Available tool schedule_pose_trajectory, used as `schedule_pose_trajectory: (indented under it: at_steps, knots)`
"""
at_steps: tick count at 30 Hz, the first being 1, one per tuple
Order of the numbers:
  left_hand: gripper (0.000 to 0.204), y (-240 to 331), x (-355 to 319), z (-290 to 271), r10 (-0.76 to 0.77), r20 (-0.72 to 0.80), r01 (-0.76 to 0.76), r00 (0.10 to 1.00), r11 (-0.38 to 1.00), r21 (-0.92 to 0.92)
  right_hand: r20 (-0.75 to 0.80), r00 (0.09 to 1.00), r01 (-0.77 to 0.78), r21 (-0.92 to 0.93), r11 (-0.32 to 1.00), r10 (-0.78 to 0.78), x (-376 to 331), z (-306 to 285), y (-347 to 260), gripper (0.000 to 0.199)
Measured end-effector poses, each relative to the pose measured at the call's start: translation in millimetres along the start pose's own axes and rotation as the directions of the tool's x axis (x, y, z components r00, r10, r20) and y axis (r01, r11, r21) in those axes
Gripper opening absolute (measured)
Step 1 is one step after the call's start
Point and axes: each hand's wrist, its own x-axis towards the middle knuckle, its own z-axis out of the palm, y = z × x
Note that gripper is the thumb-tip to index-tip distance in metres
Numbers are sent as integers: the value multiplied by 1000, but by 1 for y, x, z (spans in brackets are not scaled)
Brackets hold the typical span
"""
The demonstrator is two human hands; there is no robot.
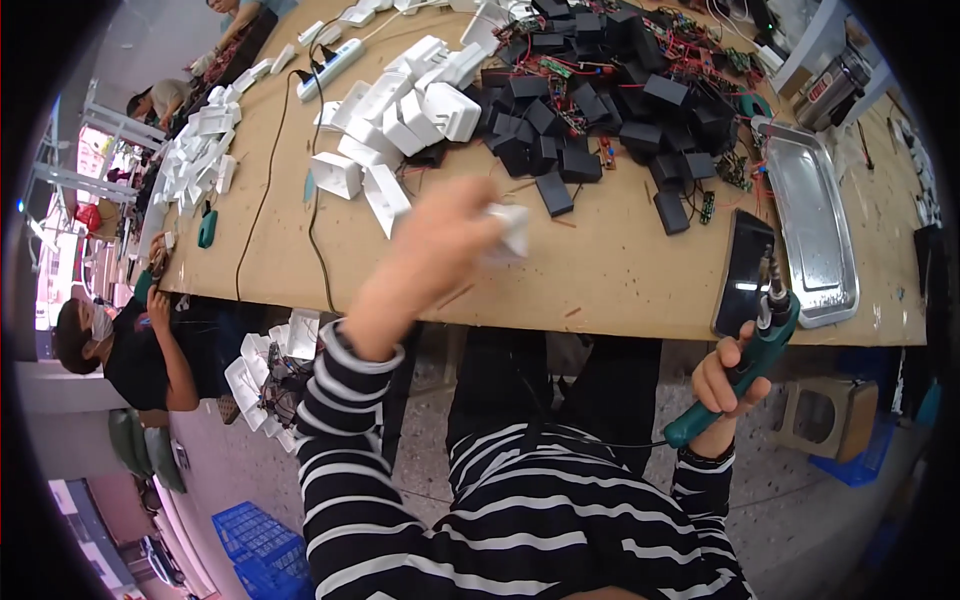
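Stripes cover both sleeves of the person whose forearms rise from the lower edge. The right hand [725,385] is wrapped firmly around the grip of a teal electric screwdriver [755,350], held below the near edge of the wooden table [620,275], bit pointing up beside a dark phone [745,270] that lies near that edge. The left hand [440,245] is lifted over the table, blurred, with its fingers closed on a small white plastic case [512,232]; how tight the hold is cannot be told through the blur.

Judging from this, the step in hand is picking up one white case while the tool waits ready. A next move would call for turning the case so its screw hole faces the bit, and for bringing the two hands together over the table.

Just right of the phone lies a long metal tray [815,225]. Farther back, white cases [400,120] are heaped left of centre, and black boxes [590,110] mixed with small circuit boards and red wires fill the middle and right. A black cable [315,210] runs back to a white power strip [330,68]. At the far left another person [135,345] in a dark shirt sits at the table's end beside more white cases.
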Motion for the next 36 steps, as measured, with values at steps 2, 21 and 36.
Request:
schedule_pose_trajectory:
  at_steps: [2,21,36]
  knots:
    - [19,12,21,36,215,97,-228,972,960,160,-22,999,38,-17,999,-39,-5,0,-3,64]
    - [31,-68,56,33,414,56,-397,909,815,422,-113,982,133,-157,979,-151,-17,29,62,63]
    - [24,-80,76,-47,-327,-193,-60,925,376,-925,-131,963,192,-276,942,-235,-54,58,73,64]
